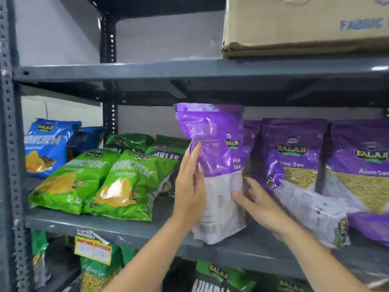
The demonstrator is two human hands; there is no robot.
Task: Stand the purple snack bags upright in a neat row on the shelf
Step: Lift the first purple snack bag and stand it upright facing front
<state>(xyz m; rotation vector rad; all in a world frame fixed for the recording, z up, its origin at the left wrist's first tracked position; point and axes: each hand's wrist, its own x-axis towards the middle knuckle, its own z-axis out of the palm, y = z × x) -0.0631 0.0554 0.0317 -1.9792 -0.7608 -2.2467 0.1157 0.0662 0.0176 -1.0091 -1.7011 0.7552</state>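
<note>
A purple snack bag [216, 157] stands upright at the middle of the grey shelf [147, 230], its back side turned toward me. My left hand [190, 186] presses flat on its left edge. My right hand [255, 202] grips its lower right side. Two more purple Aloo Sev bags [294, 152] [362, 165] stand upright to the right. Another purple bag [315, 209] lies tipped over in front of them, behind my right wrist.
Green snack bags [101, 182] lean in a pile on the left of the same shelf, with a blue bag [48, 146] behind them. A cardboard box [305, 24] sits on the shelf above. More green bags and a yellow price tag [92, 248] hang below.
</note>
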